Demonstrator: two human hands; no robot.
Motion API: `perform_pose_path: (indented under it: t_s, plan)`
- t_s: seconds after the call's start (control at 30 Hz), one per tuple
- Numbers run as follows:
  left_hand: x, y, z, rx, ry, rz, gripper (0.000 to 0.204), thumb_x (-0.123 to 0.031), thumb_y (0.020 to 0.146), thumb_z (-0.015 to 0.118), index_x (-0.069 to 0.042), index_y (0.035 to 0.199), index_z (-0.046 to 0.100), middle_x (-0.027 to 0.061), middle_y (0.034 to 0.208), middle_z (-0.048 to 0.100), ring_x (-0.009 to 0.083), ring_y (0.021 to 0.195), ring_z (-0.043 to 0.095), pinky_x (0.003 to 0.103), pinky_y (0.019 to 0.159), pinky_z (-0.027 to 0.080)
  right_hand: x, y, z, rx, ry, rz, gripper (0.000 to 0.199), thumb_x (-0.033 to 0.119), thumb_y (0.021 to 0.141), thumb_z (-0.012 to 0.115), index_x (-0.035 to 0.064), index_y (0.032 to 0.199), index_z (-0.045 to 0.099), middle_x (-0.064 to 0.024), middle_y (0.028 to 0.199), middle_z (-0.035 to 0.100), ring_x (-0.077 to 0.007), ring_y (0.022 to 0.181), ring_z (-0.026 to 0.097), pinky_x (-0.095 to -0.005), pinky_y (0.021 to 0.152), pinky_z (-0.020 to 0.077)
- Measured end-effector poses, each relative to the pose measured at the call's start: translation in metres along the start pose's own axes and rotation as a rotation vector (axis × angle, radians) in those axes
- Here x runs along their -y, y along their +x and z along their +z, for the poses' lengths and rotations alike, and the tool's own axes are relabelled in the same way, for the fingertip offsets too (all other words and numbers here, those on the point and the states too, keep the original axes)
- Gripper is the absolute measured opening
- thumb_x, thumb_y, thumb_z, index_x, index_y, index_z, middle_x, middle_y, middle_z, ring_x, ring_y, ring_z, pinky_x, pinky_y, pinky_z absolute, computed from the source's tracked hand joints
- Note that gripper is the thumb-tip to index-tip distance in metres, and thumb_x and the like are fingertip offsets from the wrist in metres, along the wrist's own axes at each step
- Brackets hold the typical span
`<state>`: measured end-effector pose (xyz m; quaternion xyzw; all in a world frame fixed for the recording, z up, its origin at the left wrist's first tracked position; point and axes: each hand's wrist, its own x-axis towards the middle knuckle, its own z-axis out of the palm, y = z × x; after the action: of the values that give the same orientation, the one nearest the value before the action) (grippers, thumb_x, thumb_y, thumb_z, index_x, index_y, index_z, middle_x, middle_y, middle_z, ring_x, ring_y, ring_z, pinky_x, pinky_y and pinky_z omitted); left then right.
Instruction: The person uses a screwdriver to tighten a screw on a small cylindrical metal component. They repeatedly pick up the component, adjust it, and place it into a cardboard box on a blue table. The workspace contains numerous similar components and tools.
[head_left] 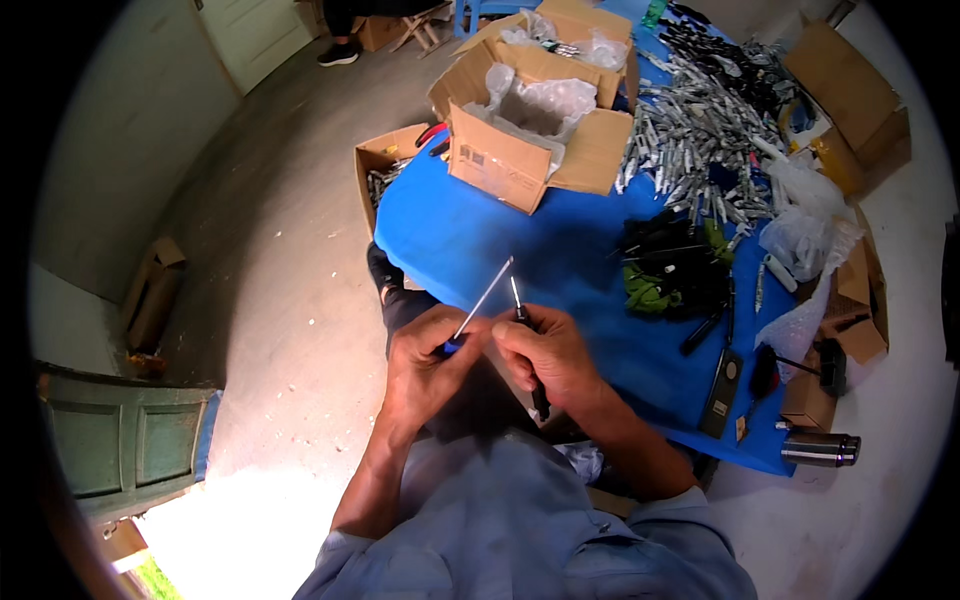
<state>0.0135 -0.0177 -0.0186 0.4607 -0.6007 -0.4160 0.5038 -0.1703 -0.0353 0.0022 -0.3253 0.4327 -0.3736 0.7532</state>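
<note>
My left hand (425,365) is closed around the blue handle (452,346) of a tool with a long, thin metal shaft (485,295), which looks like a screwdriver. My right hand (555,355) grips a slim black-handled tool (541,400) with a thin, bright metal tip (515,290). Both shafts point up and away from me. Their tips come close together; I cannot tell whether they touch. The hands are side by side above my lap, at the near edge of the blue-covered table (470,225).
Open cardboard boxes (500,165) with plastic lining stand at the table's far side. A heap of slim silver pieces (690,140) covers the far right, with a black and green bundle (675,265) nearer. A steel flask (822,448) lies at the right edge. Another person's shoe (340,54) shows far left.
</note>
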Motion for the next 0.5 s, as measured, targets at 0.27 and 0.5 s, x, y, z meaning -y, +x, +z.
perform_pose_path:
  t_s: [0.27, 0.5]
  plan:
    - [0.000, -0.008, 0.016, -0.053, 0.039, 0.050, 0.018, 0.000, 0.093, 0.073, 0.001, 0.111, 0.075, 0.0108, 0.097, 0.075, 0.0163, 0.084, 0.070, 0.028, 0.073, 0.053, 0.001, -0.004, -0.009, -0.116, -0.040, -0.104, 0.012, 0.013, 0.095, 0.068, 0.0025, 0.091, 0.062, -0.0010, 0.062, 0.054, -0.0073, 0.043, 0.045, -0.0250, 0.038, 0.0336]
    - [0.017, -0.017, 0.009, -0.185, -0.113, -0.236, 0.015, -0.011, 0.100, 0.070, 0.003, 0.105, 0.074, -0.0017, 0.083, 0.067, 0.0047, 0.074, 0.055, 0.022, 0.069, 0.047, 0.132, 0.040, -0.034, -0.418, -0.468, -0.551, 0.016, 0.015, 0.095, 0.066, 0.0050, 0.084, 0.062, 0.0012, 0.060, 0.054, -0.0071, 0.043, 0.045, -0.0249, 0.039, 0.0338]
